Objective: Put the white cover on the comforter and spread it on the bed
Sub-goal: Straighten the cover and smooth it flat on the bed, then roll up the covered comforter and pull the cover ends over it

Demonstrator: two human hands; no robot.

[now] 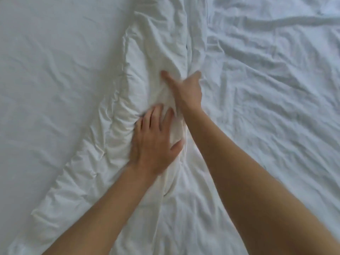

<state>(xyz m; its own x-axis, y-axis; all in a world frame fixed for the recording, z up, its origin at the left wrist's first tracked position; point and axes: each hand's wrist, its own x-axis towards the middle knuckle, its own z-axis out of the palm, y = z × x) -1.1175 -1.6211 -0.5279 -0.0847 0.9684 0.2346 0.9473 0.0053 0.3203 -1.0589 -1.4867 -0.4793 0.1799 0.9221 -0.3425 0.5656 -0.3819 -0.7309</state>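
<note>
A puffy white comforter (pixel 147 52) lies bunched in a long ridge down the middle of the bed. The thin white cover (pixel 266 89) spreads wrinkled to its right, its edge running along the ridge. My left hand (pixel 156 138) presses on the comforter with fingers spread, thumb out to the right. My right hand (pixel 185 89) reaches further up the ridge; its thumb lies on the comforter and its fingers are tucked out of sight into the fold at the cover's edge, gripping fabric there.
The fitted bedsheet (pixel 46 80) lies bare and lightly creased on the left half. A rolled fold of the cover (pixel 294 21) crosses the upper right.
</note>
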